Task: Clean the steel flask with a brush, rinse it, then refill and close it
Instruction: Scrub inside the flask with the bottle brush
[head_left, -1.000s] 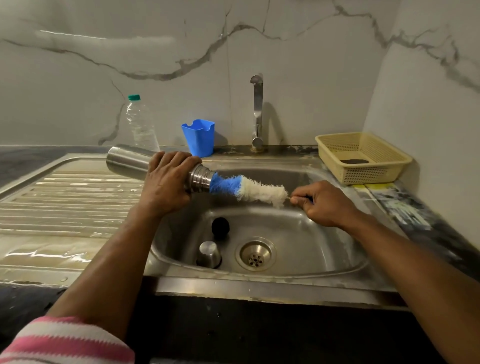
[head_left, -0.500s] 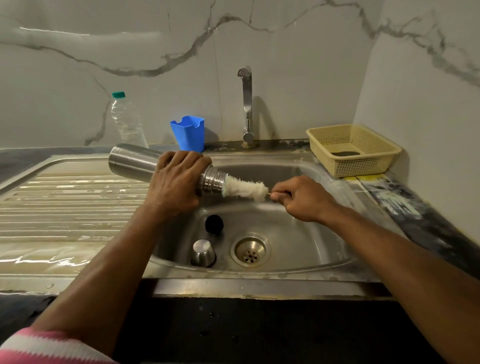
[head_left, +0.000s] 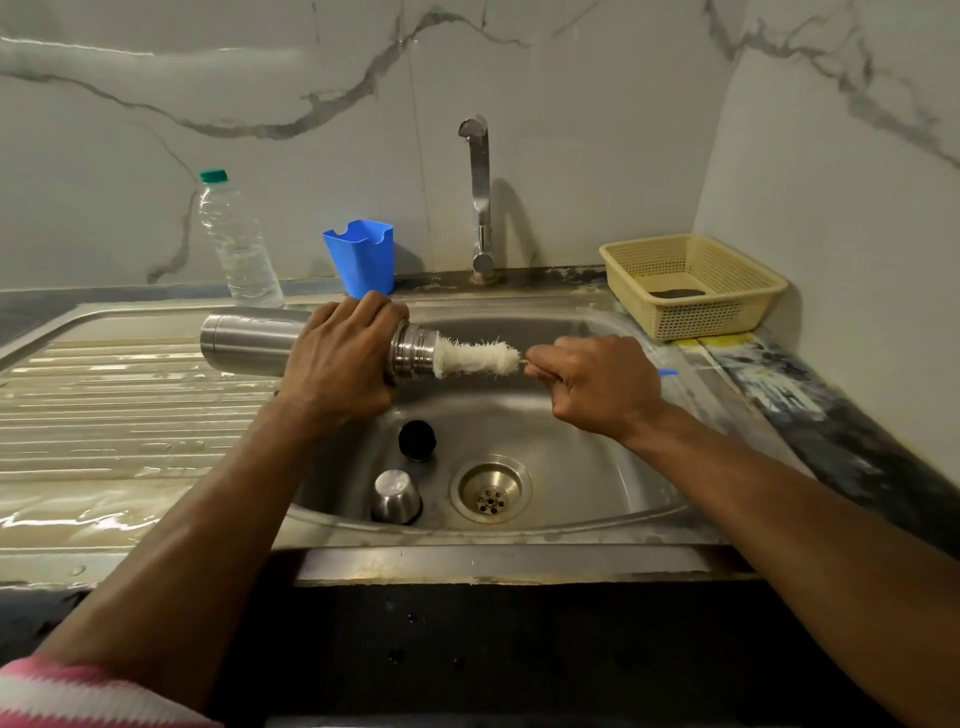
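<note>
Gripping the steel flask (head_left: 244, 344) sideways at centre frame, the left hand (head_left: 340, 364) wraps its neck, mouth pointing right over the sink (head_left: 582, 467). The right hand (head_left: 597, 382) is clenched round the brush (head_left: 475, 357) handle, white bristles poking out of the flask's mouth. Down in the basin, lower centre, sit a black stopper (head_left: 416, 439) and a steel cup (head_left: 396, 497), upside down, beside the drain (head_left: 490, 492).
</note>
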